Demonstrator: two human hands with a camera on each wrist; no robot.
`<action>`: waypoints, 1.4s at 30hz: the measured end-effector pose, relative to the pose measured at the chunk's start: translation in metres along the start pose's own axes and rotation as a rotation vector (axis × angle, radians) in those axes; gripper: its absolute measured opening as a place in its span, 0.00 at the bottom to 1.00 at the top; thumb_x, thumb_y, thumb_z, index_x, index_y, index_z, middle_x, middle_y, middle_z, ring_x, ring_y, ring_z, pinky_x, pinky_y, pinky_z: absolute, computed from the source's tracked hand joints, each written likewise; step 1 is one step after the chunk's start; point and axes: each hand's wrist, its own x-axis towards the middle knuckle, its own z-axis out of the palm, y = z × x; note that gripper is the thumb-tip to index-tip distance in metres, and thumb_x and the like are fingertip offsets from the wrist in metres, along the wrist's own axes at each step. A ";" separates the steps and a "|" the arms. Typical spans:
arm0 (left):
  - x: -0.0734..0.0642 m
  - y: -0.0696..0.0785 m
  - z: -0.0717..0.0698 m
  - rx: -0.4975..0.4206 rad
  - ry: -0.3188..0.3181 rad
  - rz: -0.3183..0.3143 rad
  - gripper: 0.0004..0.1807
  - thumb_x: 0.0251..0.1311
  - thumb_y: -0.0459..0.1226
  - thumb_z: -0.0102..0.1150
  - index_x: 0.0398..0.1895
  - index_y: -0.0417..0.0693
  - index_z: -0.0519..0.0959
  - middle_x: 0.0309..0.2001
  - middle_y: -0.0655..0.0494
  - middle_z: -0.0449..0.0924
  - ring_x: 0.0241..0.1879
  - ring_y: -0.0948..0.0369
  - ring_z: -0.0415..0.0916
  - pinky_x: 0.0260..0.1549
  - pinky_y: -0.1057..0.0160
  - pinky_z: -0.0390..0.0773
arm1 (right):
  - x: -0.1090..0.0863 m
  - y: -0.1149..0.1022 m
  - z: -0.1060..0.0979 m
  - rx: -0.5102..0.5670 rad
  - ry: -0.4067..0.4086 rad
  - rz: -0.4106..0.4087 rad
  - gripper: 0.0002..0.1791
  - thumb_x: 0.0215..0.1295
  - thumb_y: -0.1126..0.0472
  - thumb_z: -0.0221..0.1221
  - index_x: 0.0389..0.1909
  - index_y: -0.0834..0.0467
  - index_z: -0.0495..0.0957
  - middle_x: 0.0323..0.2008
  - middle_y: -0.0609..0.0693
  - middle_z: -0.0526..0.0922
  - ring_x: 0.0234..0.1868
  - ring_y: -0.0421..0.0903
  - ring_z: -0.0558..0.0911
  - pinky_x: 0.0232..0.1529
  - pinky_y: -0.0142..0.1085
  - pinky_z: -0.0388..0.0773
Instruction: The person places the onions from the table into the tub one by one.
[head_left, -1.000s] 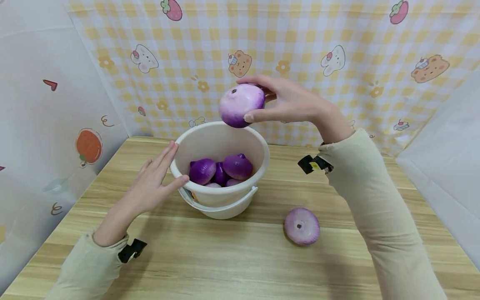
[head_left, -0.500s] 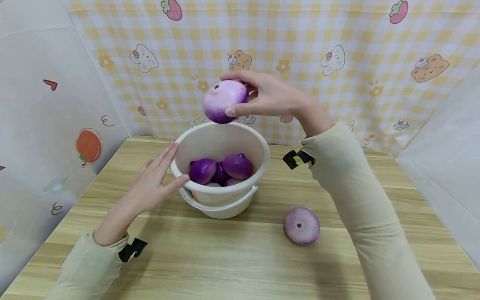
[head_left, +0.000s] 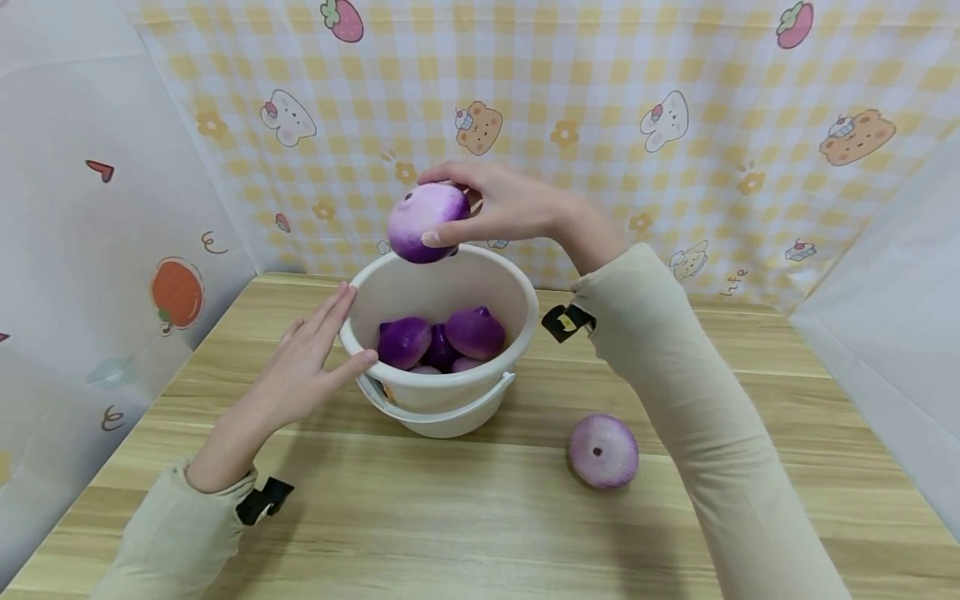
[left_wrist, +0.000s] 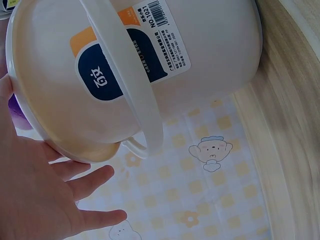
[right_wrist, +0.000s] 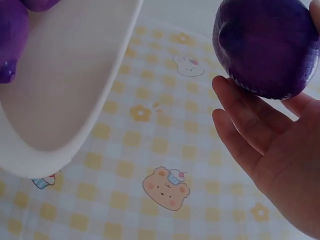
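My right hand (head_left: pixel 517 204) grips a purple onion (head_left: pixel 426 221) between thumb and fingers, above the far rim of a white bucket (head_left: pixel 442 390). In the right wrist view, the held onion (right_wrist: pixel 267 47) shows its dark purple pointed side. My left hand (head_left: pixel 300 371) rests on the bucket's left rim with fingers spread. The left wrist view has that hand's fingers (left_wrist: pixel 92 182) fairly straight beside the rim. Inside the bucket lie several onions (head_left: pixel 476 333), some partly hidden under others. Another onion (head_left: pixel 603 452) sits on the table to the right of the bucket.
The wood-grain table (head_left: pixel 450 525) bears the bucket, whose handle (head_left: pixel 450 419) hangs down at the front. A checked curtain (head_left: pixel 585 83) stands behind, with a white printed sheet (head_left: pixel 90 250) on the left. A label (left_wrist: pixel 130 55) is stuck to the bucket's side.
My right hand has carried the held onion leftward across the bucket's far side, first slightly up, then lower. My left hand and the onion on the table stay in place.
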 end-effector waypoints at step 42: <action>0.000 0.001 0.000 -0.008 0.009 0.007 0.42 0.59 0.53 0.47 0.69 0.45 0.43 0.68 0.49 0.40 0.64 0.47 0.43 0.53 0.36 0.43 | 0.024 0.013 0.020 -0.029 -0.106 0.138 0.33 0.56 0.41 0.53 0.61 0.49 0.60 0.50 0.47 0.73 0.48 0.39 0.72 0.47 0.33 0.67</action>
